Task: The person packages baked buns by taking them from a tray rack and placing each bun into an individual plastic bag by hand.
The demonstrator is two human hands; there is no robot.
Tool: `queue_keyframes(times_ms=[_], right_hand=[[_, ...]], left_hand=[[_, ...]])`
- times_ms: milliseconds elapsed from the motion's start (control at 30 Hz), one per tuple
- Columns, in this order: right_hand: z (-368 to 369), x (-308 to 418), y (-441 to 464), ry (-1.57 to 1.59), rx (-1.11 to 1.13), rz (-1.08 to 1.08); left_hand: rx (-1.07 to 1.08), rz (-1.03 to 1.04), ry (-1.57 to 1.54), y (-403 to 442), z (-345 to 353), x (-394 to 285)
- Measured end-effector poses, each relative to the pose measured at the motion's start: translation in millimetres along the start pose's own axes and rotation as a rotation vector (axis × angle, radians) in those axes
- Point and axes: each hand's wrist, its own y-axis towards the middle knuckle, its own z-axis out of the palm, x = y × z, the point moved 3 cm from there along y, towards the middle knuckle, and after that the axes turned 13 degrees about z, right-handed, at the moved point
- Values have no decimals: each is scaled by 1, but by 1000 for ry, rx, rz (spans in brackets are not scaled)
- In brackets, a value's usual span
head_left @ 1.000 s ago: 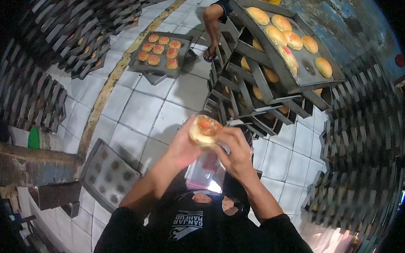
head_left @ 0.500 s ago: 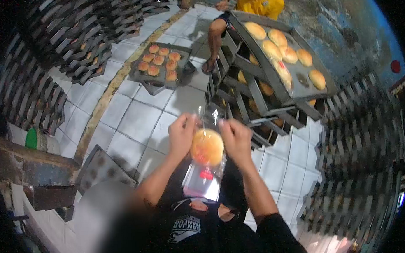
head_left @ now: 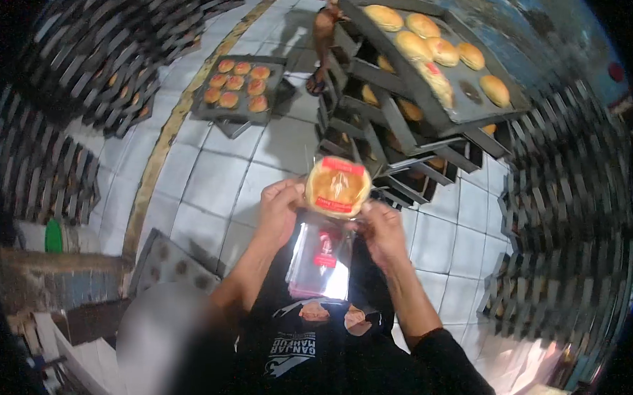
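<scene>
A round golden bun [head_left: 339,182] sits inside a clear plastic bag printed with red bands, one above and one below its middle. My left hand [head_left: 280,207] pinches the bag at the bun's left side. At the lower right edge, the fingers of my right hand [head_left: 383,228] are closed on the same bag. Just below the bun, a pile of clear plastic bags [head_left: 307,265] with red print lies against my lap. Some of my fingertips are hidden behind the bagged bun.
Ahead to the right stands a stack of dark trays [head_left: 416,140], its top tray holding several buns [head_left: 444,51]. A floor tray [head_left: 249,117] of red-topped buns lies ahead left. Tray stacks [head_left: 563,187] line both sides. A person's leg [head_left: 323,38] shows behind the stack.
The bun has moved up and away from the bag pile, and the bag's red bands now face me. My hands have shifted from the bag's upper end to its sides.
</scene>
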Motion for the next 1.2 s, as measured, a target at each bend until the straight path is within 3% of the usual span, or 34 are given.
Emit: queue_keyframes(times_ms=[100,133,200,300,333,400,467,500,533,600,667,700,733,767,800,867,900,933,967,1000,1033,1067,1133,1200], right_hand=[[-13,111,-29,-681,-306,-645],[-8,153,-42,-826,-429,-862],[-1,220,-60,-1049,-656,-1090],[-11,240,-77,-1567,-1106,-1224],[-15,224,-82,-1470,-1028,-1122],[-34,155,-76,-1162,-687,-915],[-32,68,-63,-1196,-348,-419],[-21,41,-58,-1368,-200,-562],[-12,20,-62,-1624,-220,-609],[-3,17,-65,-1582,-159,-630],[-21,23,-68,-1532,6,-458],[-14,48,-77,-1256,85,-411],[-27,48,-75,-1038,132,-134],[-43,48,-70,-810,173,130],[-52,46,-66,-576,208,389],[-44,57,-61,-1712,-84,-352],[-37,90,-61,-1739,-42,-290],[-25,132,-59,-1325,-2,-151],[-18,178,-60,-1046,-33,-162],[-2,228,-47,-923,34,-497],[10,277,-25,-945,125,-583],[38,314,-5,-938,24,-500],[52,356,82,-978,-12,-541],[29,380,177,-1286,-4,-466]], left_hand=[[59,80,-207,20,83,-30],[113,67,10,22,87,-26],[213,71,440,18,80,-17],[430,295,1012,-27,54,-6],[536,501,1296,-42,42,-4],[564,543,1501,-63,37,-10],[634,592,1569,-80,16,-5],[686,560,1536,-79,18,-5],[761,622,1506,-83,20,-11],[912,759,1414,-83,28,-18],[742,278,1115,-86,46,-29],[619,-98,919,-86,49,-29],[488,-438,705,-82,48,-24],[877,-291,808,-73,41,-19],[760,-369,794,-66,39,-20],[507,-530,745,-61,36,-23],[298,-494,449,-58,20,-13],[196,-411,409,-52,15,-13],[106,-328,376,-41,12,-16],[25,-240,345,-29,9,-17],[-4,-225,264,-26,3,-8],[1,-244,241,-26,-5,5],[-17,-251,186,-29,-19,24],[-4,-226,274,-36,-27,39]])
